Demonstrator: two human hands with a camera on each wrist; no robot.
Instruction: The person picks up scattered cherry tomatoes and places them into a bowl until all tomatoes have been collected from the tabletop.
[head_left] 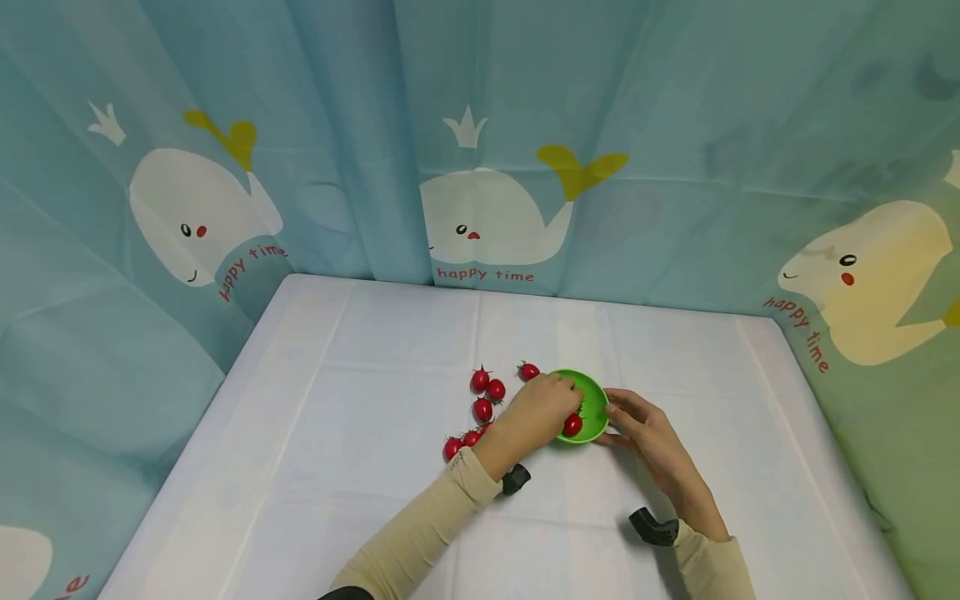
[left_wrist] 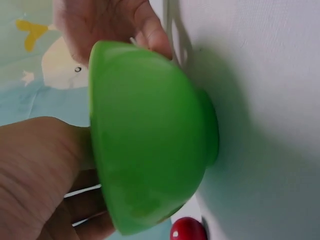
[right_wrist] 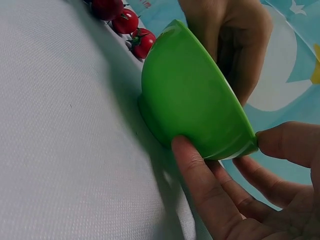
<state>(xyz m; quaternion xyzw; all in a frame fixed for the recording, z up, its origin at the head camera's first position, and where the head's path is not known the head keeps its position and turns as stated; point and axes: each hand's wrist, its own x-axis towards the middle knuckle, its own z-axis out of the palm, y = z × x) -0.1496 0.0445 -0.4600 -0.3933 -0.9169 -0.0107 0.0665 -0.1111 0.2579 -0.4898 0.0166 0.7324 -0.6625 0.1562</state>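
Note:
A green bowl (head_left: 597,404) stands on the white-covered table, with a red cherry tomato (head_left: 572,425) inside it. My right hand (head_left: 656,442) holds the bowl's right side. In the right wrist view its thumb (right_wrist: 290,143) presses the rim while the fingers lie along the outer wall. My left hand (head_left: 542,408) reaches over the near left rim, fingers bent down into the bowl. Both wrist views have the bowl wall covering those fingertips, so whether they pinch a tomato is hidden. Several cherry tomatoes (head_left: 482,409) with green stems lie left of the bowl, partly behind the left forearm.
One cherry tomato (head_left: 528,371) sits just beyond the left hand, near the bowl's far left rim. Blue curtains (head_left: 660,242) printed with whales hang around the table (head_left: 360,400). Each wrist carries a black camera mount (head_left: 652,527).

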